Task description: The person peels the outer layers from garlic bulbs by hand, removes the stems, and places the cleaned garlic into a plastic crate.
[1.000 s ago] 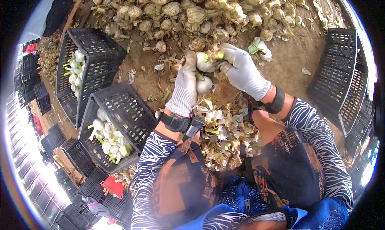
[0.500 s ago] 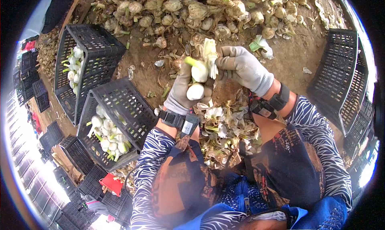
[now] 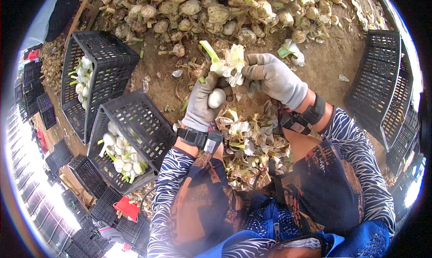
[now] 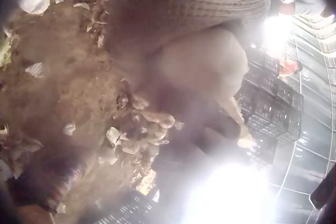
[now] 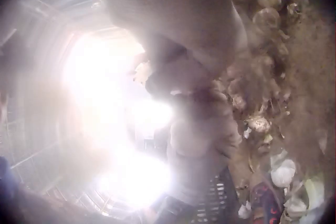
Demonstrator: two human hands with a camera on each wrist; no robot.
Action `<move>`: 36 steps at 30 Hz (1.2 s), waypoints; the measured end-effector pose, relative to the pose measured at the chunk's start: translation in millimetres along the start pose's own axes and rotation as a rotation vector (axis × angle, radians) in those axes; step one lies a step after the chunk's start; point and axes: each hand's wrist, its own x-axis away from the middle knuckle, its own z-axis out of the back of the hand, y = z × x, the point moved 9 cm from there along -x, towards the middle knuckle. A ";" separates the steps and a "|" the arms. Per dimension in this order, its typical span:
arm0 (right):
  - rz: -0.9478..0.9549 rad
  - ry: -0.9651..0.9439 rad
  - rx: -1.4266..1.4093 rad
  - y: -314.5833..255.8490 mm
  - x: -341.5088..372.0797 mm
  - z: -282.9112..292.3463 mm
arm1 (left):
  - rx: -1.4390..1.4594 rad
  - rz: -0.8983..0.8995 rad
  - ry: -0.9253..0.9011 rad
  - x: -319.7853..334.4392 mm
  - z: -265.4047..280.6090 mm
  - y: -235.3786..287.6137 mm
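In the head view my gloved left hand (image 3: 201, 98) holds a peeled white garlic bulb (image 3: 217, 98) in its curled fingers. Another garlic bulb with a green stem (image 3: 208, 51) sits at the top of the same grip, its body mostly covered by husk. Opposite it, my gloved right hand (image 3: 275, 77) pinches a loosened, pale leafy husk (image 3: 235, 63) between thumb and fingers. Glare and blur cover much of both wrist views, where the left glove (image 4: 189, 8) and the right glove (image 5: 178, 19) fill the upper part.
Unpeeled garlic (image 3: 220, 14) lies heaped ahead. At left, two tilted black crates (image 3: 139, 118) contain peeled bulbs (image 3: 121, 152); more black crates (image 3: 375, 82) stand at right. Husk scraps (image 3: 252, 145) cover the ground between my legs, and a red object (image 3: 126, 207) lies at lower left.
Both hands have turned, and the bulbs have shifted within the left hand. Outer husk has been pulled loose and spread between the hands, with the right fingers on it.
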 end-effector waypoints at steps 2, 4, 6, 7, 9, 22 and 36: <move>-0.003 0.013 0.054 -0.9 5.1 -0.1 | 0.159 0.081 0.009 1.1 4.4 -9.5; -0.003 0.028 0.108 -3.8 6.0 -2.0 | 0.149 0.091 -0.009 3.1 0.7 -2.4; 0.372 0.049 0.997 -33.8 11.2 -17.9 | 0.139 0.106 -0.024 2.5 -7.7 1.2; 0.358 0.014 1.079 -36.4 14.8 -25.2 | 0.061 0.040 0.015 -1.0 -9.5 6.9; 0.322 -0.009 1.047 -31.3 16.0 -28.6 | -0.105 -0.021 0.065 -7.8 -9.0 10.4; 0.110 0.245 -0.056 -23.4 14.5 52.1 | 0.192 0.081 -0.012 -2.6 -5.6 3.3; 0.138 0.118 0.211 -51.9 28.7 18.7 | -0.093 0.016 0.119 -10.3 13.2 -4.4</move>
